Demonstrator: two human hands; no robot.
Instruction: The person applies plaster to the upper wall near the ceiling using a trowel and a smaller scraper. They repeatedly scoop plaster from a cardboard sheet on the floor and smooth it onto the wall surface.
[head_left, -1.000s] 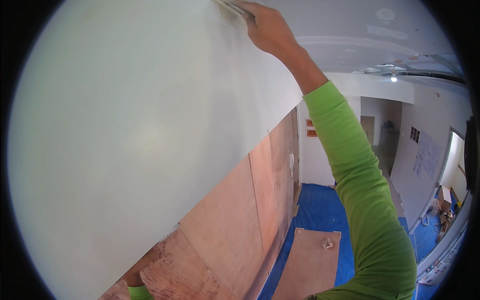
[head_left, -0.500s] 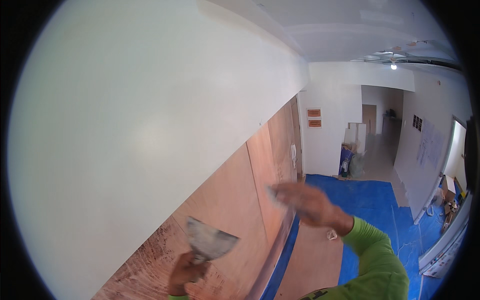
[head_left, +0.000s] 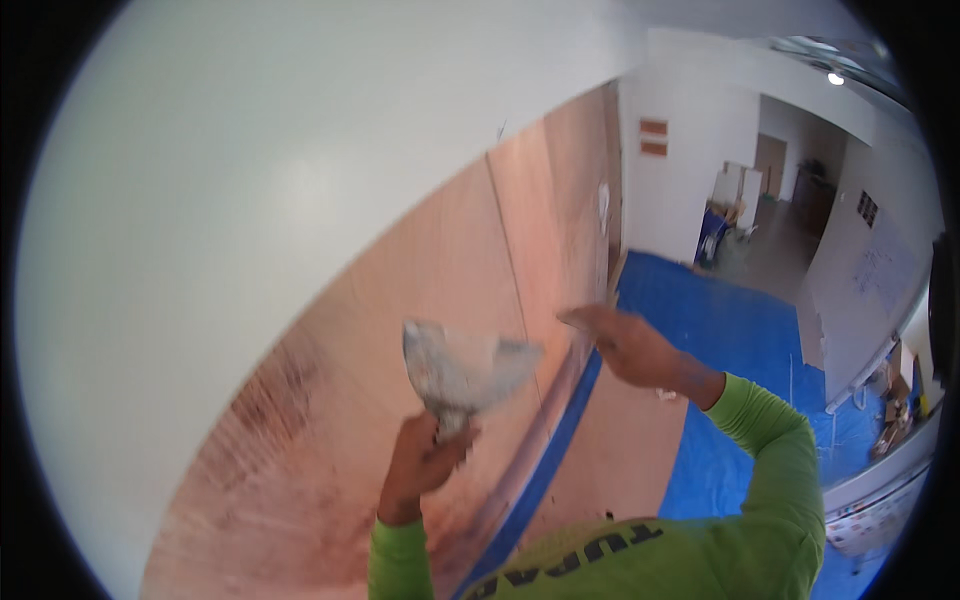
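Observation:
My left hand (head_left: pixel 418 462) is closed round the handle of a broad putty knife (head_left: pixel 455 372). The knife points up, and its wide blade carries pale grey-white smears that look like filler. To its right, level with the blade and apart from it, my right hand (head_left: pixel 645 350) is closed, fingers pressed together and pointing left. Whatever it grips is hidden and blurred. Both hands are in front of the reddish-brown wood panels (head_left: pixel 440 260) on the lower wall, with the smooth white upper wall (head_left: pixel 220 190) above them.
Blue sheeting (head_left: pixel 700 300) covers part of the floor, beside a brown board (head_left: pixel 620 450). Boards and bags (head_left: pixel 730 215) stand by the far doorway. At the right, cluttered items (head_left: pixel 895 405) lie near a door opening. A lit bulb (head_left: pixel 835 78) hangs from the ceiling.
The view has tilted down. My left hand has come up and right with the putty knife, closer to my right hand. A grey edge at my right fingertips earlier no longer shows clearly.

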